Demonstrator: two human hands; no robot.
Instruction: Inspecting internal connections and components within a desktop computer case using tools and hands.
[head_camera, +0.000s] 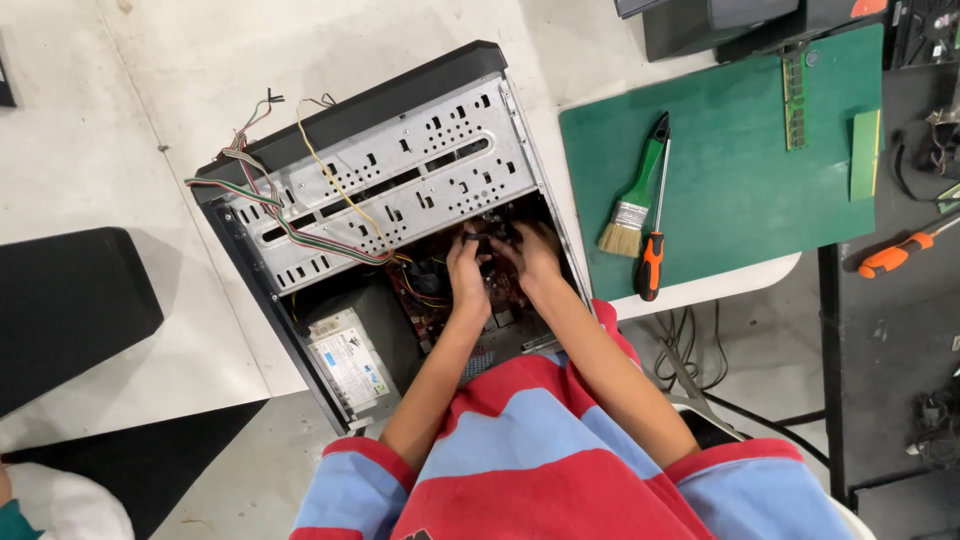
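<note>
An open desktop computer case (400, 210) is lying on its side on a pale, scuffed work surface (150, 120), and the person is leaning over it with both arms reaching down inside. The left hand (466, 268) and the right hand (534, 256) are meeting over a small black part (478, 241) deep in the case, above the reddish circuit board (500, 290); the fingers of both are curling in around that part, though how firmly they are clamping it cannot be told from here. A perforated metal drive cage (390, 170) is spanning the case, with a bundle of coloured wires (275, 200) trailing across it and out over the edge, and a grey power supply (350, 365) is sitting in the near corner. To the right, a green mat (740, 190) is carrying a paintbrush (632, 205), an orange-handled screwdriver (652, 255) just beside it, and a memory stick (794, 100). Cables (690, 345) are hanging below the table's edge over a dark floor.
</note>
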